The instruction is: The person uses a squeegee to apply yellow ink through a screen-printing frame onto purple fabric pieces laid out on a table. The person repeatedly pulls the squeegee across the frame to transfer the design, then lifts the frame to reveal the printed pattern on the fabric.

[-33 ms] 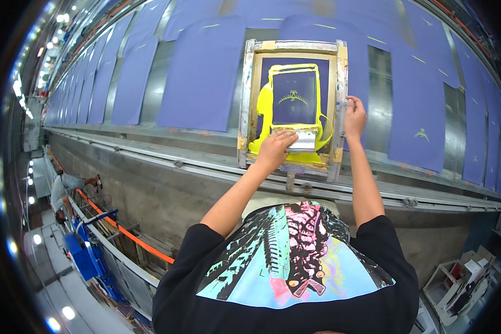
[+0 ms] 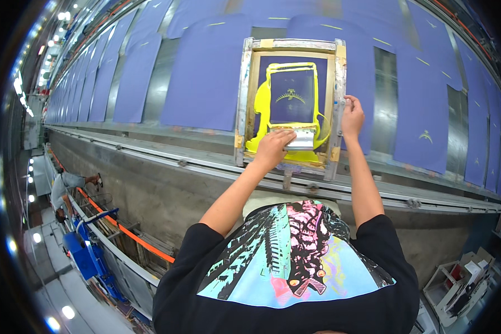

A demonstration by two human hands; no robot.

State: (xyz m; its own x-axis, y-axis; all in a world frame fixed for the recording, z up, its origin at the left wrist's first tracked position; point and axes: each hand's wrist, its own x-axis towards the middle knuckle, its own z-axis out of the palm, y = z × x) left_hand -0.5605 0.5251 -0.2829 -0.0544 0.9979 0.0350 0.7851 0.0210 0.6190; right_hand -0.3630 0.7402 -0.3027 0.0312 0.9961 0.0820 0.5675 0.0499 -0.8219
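It was a printing workshop, because flat blue pieces (image 2: pixel 209 78) lay in rows on a long metal surface (image 2: pixel 385 83) and a frame (image 2: pixel 242 100) held yellow ink (image 2: pixel 261 100).

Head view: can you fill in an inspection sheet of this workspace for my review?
Surface: long metal-topped printing table, laid with rows of purple-blue panels.
Job's things: screen-printing frame lying over a panel; yellow ink around its mesh; silver squeegee near the frame's lower end.
Left hand: on the squeegee.
Right hand: fingers at the frame's right edge; grip unclear.
Clutter: white rack with mixed items, lower right.
Cables: none clearly made out.
Surroundings: another person at left, near an orange rail.
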